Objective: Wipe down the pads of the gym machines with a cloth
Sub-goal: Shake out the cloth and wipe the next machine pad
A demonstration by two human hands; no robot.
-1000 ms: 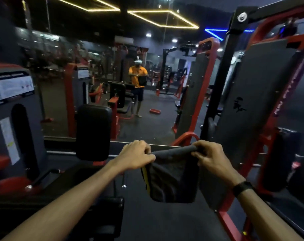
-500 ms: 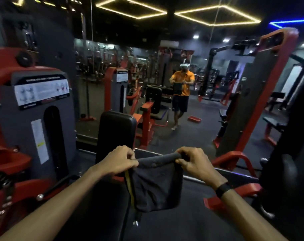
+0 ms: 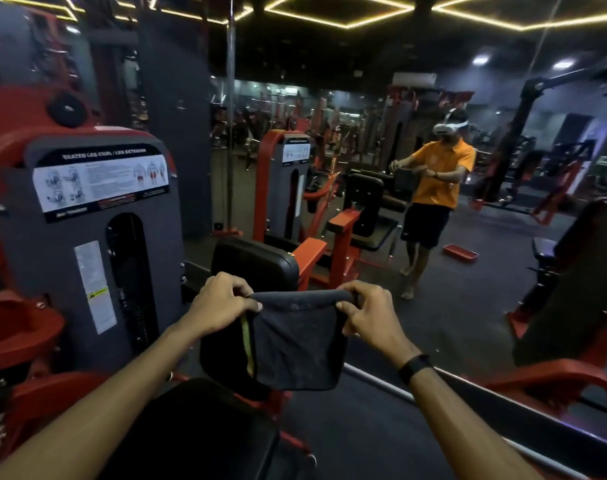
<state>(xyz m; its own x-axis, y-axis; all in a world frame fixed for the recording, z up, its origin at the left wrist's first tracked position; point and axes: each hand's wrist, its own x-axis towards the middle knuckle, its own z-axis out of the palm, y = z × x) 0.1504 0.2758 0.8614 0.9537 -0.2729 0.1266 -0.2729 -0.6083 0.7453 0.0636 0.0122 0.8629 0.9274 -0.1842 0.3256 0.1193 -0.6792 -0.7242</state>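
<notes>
At far left stands the weight stack housing [image 3: 87, 244], a grey sheet-metal shroud in a red frame, with rounded top corners and a tall slot cut down its face. A glossy instruction placard [image 3: 99, 180] headed for seated leg curl and leg extension is fixed across its upper part. Just right of the housing rises the back pad [image 3: 255, 266], black smooth upholstery with rounded corners; its lower part is hidden behind the cloth. Below it, nearest me, lies the seat pad [image 3: 205, 427], black and flat.

My left hand [image 3: 219, 308] pinches the upper left corner of the cloth [image 3: 297, 344] between curled fingers and thumb. The cloth is dark, matte, soft fabric, hanging as a rough rectangle with a yellow strip down its left edge and a rolled top edge pulled taut. It hangs in front of the back pad; whether it touches the pad I cannot tell. My right hand [image 3: 368, 315] pinches the upper right corner likewise; a black wristband [image 3: 414, 368] circles that wrist.

To the right, open dark floor [image 3: 364, 427] runs to the base rail of a wall mirror [image 3: 468, 271].
</notes>
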